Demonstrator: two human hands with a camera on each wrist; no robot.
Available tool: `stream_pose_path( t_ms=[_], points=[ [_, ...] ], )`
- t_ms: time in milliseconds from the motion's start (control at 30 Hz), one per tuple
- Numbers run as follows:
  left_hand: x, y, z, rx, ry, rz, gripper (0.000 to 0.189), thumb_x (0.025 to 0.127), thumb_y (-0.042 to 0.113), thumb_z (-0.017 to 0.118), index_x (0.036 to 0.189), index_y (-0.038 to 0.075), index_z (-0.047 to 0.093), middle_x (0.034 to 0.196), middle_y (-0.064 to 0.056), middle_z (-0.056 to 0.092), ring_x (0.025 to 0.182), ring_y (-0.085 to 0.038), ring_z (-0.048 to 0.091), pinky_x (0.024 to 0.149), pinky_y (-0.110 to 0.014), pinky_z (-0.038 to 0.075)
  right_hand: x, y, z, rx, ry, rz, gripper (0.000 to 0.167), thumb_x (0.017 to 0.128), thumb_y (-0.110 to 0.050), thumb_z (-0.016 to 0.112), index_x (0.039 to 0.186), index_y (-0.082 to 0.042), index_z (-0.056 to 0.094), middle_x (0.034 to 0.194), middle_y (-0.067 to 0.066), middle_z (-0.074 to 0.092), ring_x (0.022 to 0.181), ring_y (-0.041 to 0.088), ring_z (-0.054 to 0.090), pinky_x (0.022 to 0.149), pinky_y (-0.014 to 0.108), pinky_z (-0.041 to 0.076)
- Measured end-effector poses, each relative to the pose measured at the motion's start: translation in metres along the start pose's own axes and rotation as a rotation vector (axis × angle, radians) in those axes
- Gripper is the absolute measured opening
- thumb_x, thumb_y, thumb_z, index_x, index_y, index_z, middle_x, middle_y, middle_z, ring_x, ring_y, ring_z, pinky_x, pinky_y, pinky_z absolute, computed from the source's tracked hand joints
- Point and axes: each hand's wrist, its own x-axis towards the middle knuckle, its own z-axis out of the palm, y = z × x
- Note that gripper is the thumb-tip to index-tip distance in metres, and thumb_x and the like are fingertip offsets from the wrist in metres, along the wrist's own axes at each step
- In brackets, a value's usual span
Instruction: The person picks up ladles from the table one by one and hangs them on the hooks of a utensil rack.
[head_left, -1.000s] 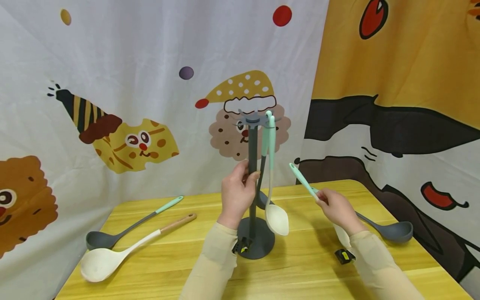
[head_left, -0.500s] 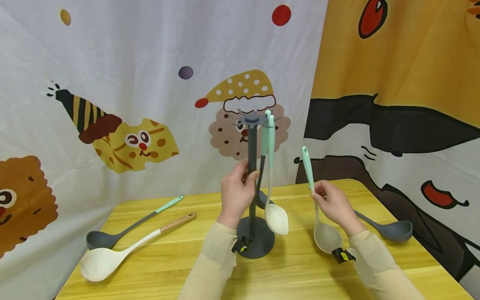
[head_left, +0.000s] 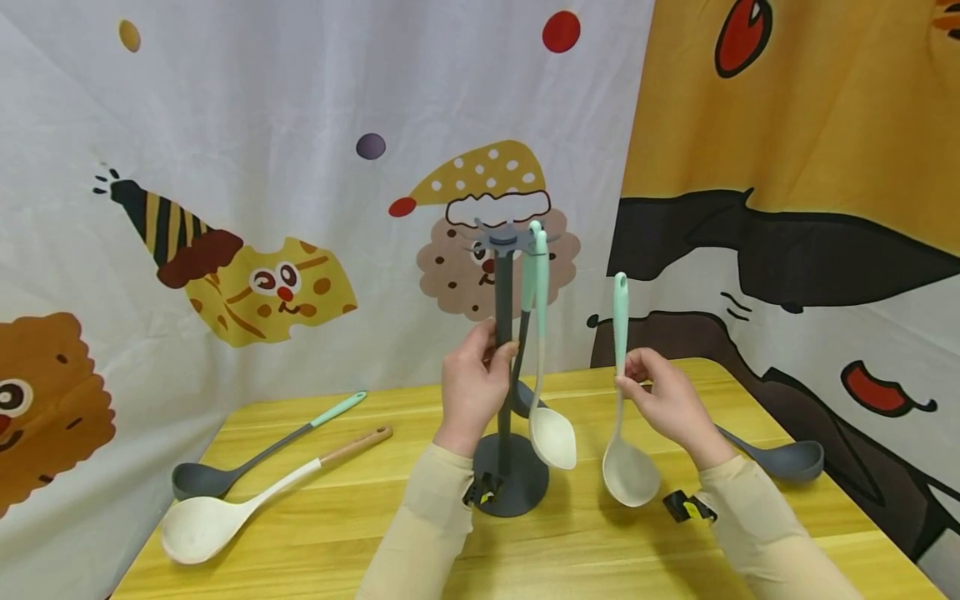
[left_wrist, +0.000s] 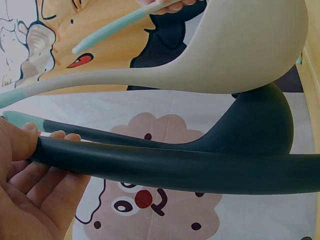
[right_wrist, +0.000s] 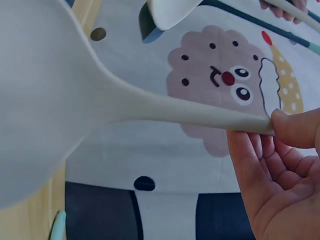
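Note:
My left hand [head_left: 474, 379] grips the dark post of a utensil stand [head_left: 505, 292] about halfway up. From the stand's top ring, on its right side, hang a white ladle with a mint handle [head_left: 553, 437] and a dark grey ladle [head_left: 522, 398] behind it. To the right, my right hand [head_left: 666, 396] pinches a second white ladle [head_left: 632, 475] where its mint handle meets the white shaft. This ladle stands upright, handle up, bowl low over the table. In the right wrist view, thumb and fingers close on the white shaft [right_wrist: 195, 111].
At the table's left lie a grey ladle with a mint handle [head_left: 206, 481] and a large white ladle with a wooden handle [head_left: 201, 529]. Another grey ladle [head_left: 795, 461] lies on the right behind my right hand. A patterned cloth [head_left: 300, 108] hangs behind the table [head_left: 322, 542].
The white ladle in my right hand has swung from slanted to upright, its bowl coming out from behind the forearm and moving left. My left hand and the stand stay put.

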Motion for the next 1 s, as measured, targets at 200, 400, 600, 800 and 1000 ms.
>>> stream_pose_path(
  t_ms=[200, 400, 600, 800, 1000],
  points=[
    [0.000, 0.000, -0.001, -0.005, 0.000, -0.006, 0.019, 0.092, 0.008, 0.071, 0.110, 0.003, 0.066, 0.090, -0.007, 0.072, 0.077, -0.018, 0.070, 0.068, -0.032, 0.057, -0.001, -0.010, -0.002, 0.016, -0.001, -0.032, 0.014, 0.092, 0.003, 0.066, 0.102, 0.000, 0.057, 0.090, 0.008, 0.060, 0.085, 0.024, 0.060, 0.072, 0.036, 0.057],
    [0.000, 0.000, 0.000, -0.002, 0.000, -0.011, 0.018, 0.092, 0.007, 0.071, 0.109, 0.003, 0.065, 0.089, -0.007, 0.072, 0.076, -0.017, 0.069, 0.068, -0.032, 0.057, -0.007, -0.024, -0.003, 0.062, 0.003, -0.071, 0.015, 0.091, 0.003, 0.068, 0.099, -0.002, 0.057, 0.086, 0.005, 0.059, 0.081, 0.019, 0.061, 0.071, 0.030, 0.057],
    [0.000, 0.000, 0.000, 0.001, 0.001, -0.009, 0.017, 0.092, 0.007, 0.070, 0.109, 0.004, 0.066, 0.089, -0.006, 0.072, 0.075, -0.017, 0.069, 0.068, -0.032, 0.057, -0.016, -0.033, 0.002, 0.129, -0.003, -0.110, 0.017, 0.088, 0.007, 0.069, 0.096, -0.002, 0.058, 0.083, 0.003, 0.059, 0.076, 0.012, 0.062, 0.068, 0.024, 0.057],
    [0.000, 0.000, 0.000, -0.003, 0.000, -0.007, 0.017, 0.092, 0.007, 0.070, 0.108, 0.003, 0.065, 0.089, -0.007, 0.072, 0.074, -0.017, 0.068, 0.067, -0.032, 0.057, -0.023, -0.037, 0.008, 0.188, -0.033, -0.146, 0.017, 0.088, 0.007, 0.069, 0.097, -0.003, 0.059, 0.085, 0.001, 0.060, 0.078, 0.012, 0.063, 0.068, 0.025, 0.057],
    [0.000, 0.001, -0.001, -0.001, -0.004, -0.007, 0.018, 0.092, 0.008, 0.071, 0.109, 0.003, 0.065, 0.089, -0.007, 0.072, 0.074, -0.017, 0.068, 0.067, -0.032, 0.057, -0.030, -0.044, 0.014, 0.203, -0.036, -0.188, 0.018, 0.088, 0.006, 0.070, 0.096, -0.005, 0.058, 0.086, -0.001, 0.059, 0.077, 0.011, 0.061, 0.066, 0.028, 0.057]
  ],
)
